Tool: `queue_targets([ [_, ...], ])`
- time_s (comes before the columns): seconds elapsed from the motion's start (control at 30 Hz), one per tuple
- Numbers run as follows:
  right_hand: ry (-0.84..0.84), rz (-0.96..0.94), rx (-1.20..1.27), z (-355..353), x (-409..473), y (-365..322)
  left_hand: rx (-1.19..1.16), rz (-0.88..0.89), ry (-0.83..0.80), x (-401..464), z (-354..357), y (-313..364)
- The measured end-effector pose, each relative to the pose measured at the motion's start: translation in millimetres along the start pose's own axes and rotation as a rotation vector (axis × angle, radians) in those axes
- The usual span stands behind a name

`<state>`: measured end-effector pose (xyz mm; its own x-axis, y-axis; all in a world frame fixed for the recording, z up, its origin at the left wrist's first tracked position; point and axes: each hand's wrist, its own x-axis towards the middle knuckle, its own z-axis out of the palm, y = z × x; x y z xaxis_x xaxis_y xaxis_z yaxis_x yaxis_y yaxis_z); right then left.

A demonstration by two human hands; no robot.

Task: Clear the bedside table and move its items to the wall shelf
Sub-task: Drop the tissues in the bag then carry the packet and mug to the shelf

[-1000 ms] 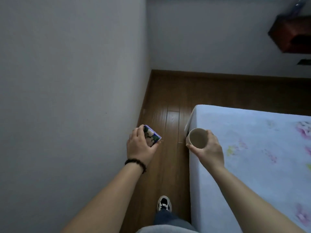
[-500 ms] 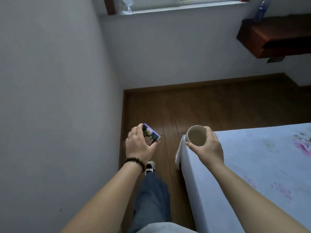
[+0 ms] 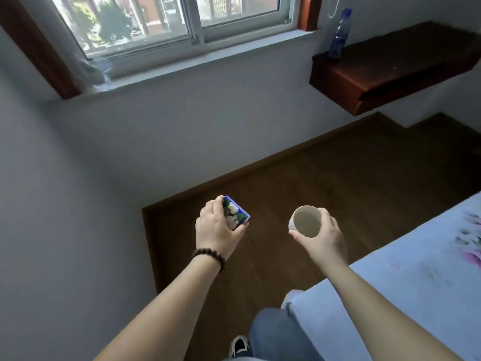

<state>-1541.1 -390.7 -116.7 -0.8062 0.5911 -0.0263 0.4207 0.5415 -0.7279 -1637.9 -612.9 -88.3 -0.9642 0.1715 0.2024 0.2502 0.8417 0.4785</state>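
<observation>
My left hand (image 3: 217,229) grips a small blue box with a flower print (image 3: 235,215), held out over the wooden floor. My right hand (image 3: 321,234) holds a white cup (image 3: 305,221) upright; its inside looks empty. The dark red-brown wall shelf (image 3: 385,71) hangs on the wall at the upper right, well ahead of both hands. A blue plastic bottle (image 3: 338,35) stands on the shelf's left end. The bedside table is out of view.
A bed with a pale floral sheet (image 3: 406,277) fills the lower right, close to my right arm. A grey wall (image 3: 65,204) runs along my left. A window (image 3: 177,22) sits above the far wall. Wooden floor (image 3: 325,178) lies between me and the shelf.
The view has lifted and swung right, bringing the window and the whole shelf with its bottle into sight. I have stepped forward along the bed; both hands still hold their items.
</observation>
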Motion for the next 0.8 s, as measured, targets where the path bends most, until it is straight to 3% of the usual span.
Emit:
queue_targets([
  [0.4,0.241,0.197,0.008,-36.3,217.5,39.9,-0.068,0.265,-0.15,226.0,136.5,115.2],
  [0.8,0.473,0.363,-0.032,-188.8,449.2,124.9,-0.172,0.528,-0.304,407.0,301.3,375.1],
])
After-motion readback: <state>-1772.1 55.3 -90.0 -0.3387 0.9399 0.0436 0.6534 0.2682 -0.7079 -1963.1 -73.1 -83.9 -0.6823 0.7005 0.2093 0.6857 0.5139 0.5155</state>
